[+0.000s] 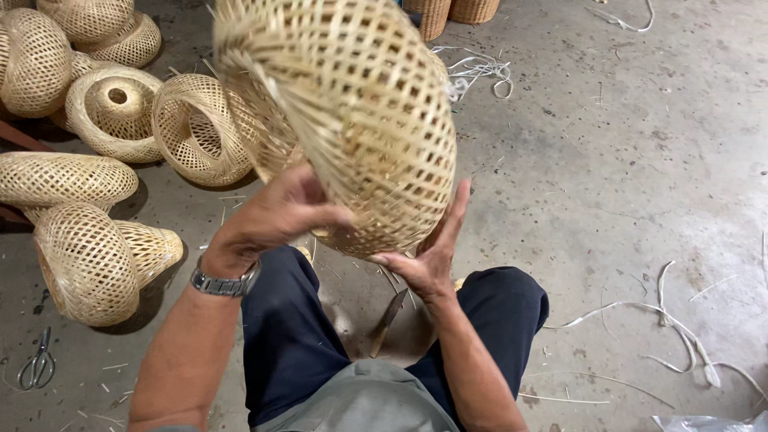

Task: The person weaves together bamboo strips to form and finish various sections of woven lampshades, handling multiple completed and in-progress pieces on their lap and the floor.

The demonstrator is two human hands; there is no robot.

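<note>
A: Which item do we have in hand, and where does it sit?

B: We hold one woven bamboo basket [352,104], dome-shaped with an open lattice weave. It is raised off the concrete floor [608,168], above our knees and directly between the two hands.

A: State of the left hand?

B: The left hand [276,216] is closed in a grasp on the lower left rim of the basket, fingers curled onto the weave. A metal wristwatch [226,282] sits on that wrist.

A: And the right hand?

B: The right hand [428,256] supports the basket from below and to the right. Its palm and extended fingers lie flat against the weave, thumb under the bottom edge. It holds the basket rather than hanging free.

A: What lies below the hands?

B: A knife [388,320] lies on the floor between our legs, just below the right hand and apart from it.

A: What lies to the left of the left hand?

B: A group of finished woven baskets [120,112] rests on the floor, well apart from that hand; some lie on their sides. Further down on that side, a pair of scissors [38,364] lies on the floor.

A: And to the right of the right hand?

B: Loose pale bamboo strips [680,328] lie scattered on the floor, well apart from the hand. More strips [480,74] lie beyond the held basket.
</note>
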